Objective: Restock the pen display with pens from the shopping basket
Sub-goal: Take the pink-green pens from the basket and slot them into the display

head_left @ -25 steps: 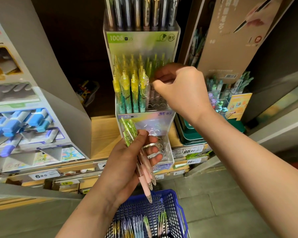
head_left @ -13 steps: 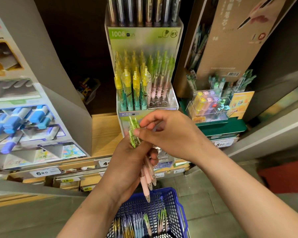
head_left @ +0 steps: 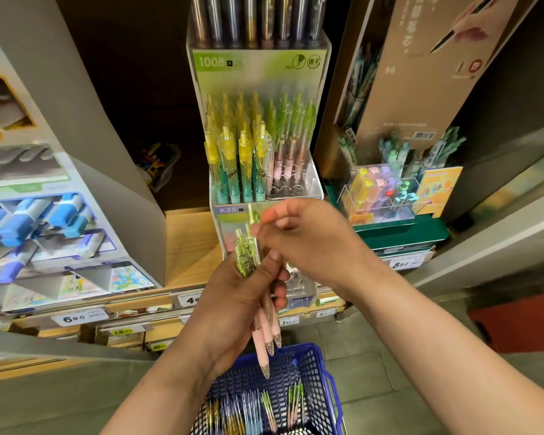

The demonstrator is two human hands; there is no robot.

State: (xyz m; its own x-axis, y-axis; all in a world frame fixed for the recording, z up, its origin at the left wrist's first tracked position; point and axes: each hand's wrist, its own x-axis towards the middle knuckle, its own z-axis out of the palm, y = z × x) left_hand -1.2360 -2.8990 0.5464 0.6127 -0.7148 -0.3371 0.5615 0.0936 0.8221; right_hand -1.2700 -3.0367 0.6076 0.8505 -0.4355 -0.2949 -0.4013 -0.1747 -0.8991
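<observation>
nearest, the blue shopping basket (head_left: 311, 368) holds loose pens (head_left: 266, 406). above it the left grip (head_left: 233, 302) clutches a bundle of pink pens (head_left: 266, 331) (tips down); the right grip (head_left: 308, 243) pinches one green cap (head_left: 252, 216). beyond stands the pen display (head_left: 264, 152), partly filled.

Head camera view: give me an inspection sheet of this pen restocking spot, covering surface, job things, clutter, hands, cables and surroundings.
Surface: wooden shelf, carries the pen display.
Job's things: pen display has empty rings at front right; basket below holds spare pens.
Clutter: marker rack at left, clear box of pastel items at right.
Hands: left hand grips a bundle of pens; right hand pinches the top of one green-capped pen.
Cables: nothing seen.
Surroundings: tiled floor, price tags along the shelf edge.
</observation>
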